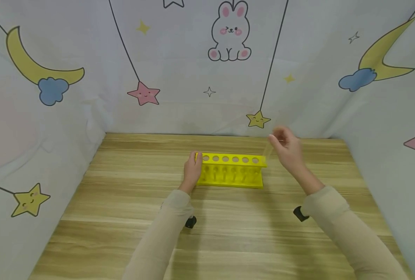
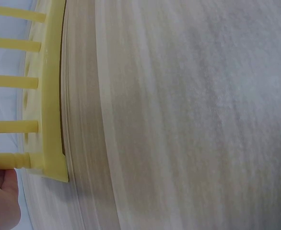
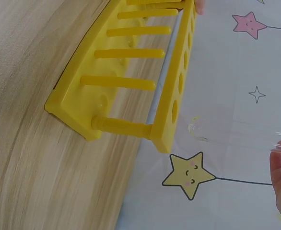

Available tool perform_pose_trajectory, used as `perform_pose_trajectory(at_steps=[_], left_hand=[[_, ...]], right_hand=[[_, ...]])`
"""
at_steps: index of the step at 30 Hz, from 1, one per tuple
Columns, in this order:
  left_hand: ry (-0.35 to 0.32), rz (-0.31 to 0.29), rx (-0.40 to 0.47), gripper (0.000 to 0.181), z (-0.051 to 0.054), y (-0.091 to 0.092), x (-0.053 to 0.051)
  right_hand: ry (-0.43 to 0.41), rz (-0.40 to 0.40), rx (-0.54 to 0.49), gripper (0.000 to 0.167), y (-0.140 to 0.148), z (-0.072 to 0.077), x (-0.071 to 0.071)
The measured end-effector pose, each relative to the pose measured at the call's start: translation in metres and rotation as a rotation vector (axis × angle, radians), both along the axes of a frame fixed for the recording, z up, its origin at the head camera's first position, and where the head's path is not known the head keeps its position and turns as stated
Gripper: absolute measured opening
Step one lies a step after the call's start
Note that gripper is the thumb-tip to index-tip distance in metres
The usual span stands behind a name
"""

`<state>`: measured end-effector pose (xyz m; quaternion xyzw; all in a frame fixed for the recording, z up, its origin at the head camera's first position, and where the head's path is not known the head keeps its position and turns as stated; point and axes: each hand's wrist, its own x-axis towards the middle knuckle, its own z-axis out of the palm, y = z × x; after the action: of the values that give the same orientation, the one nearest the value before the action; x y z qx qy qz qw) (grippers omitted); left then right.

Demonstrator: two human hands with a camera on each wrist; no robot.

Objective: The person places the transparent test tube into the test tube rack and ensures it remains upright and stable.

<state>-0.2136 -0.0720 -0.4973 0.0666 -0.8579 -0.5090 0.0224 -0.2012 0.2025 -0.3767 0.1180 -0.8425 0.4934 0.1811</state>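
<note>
Aloft; right fingers (image 3: 277, 167) on clear tube (image 3: 241, 134).

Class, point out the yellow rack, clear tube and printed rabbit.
Yellow rack (image 1: 230, 164), head view: front edge of top bar.
Clear tube (image 3: 240, 133), right wrist view: middle of its length.
Printed rabbit (image 1: 230, 41), head view: its body.
</note>
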Motion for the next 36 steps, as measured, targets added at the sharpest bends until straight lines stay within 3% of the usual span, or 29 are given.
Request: perform_pose_trajectory(at_steps=[23, 36], left_hand=[[0.004, 0.008, -0.014, 0.037, 0.003, 0.001, 0.002], [-0.004, 0.011, -0.018, 0.037, 0.003, 0.001, 0.002]], right_hand=[[-0.037, 0.006, 0.037, 0.027, -0.012, -0.005, -0.01], [-0.022, 0.019, 0.007, 0.024, -0.018, -0.01, -0.012]])
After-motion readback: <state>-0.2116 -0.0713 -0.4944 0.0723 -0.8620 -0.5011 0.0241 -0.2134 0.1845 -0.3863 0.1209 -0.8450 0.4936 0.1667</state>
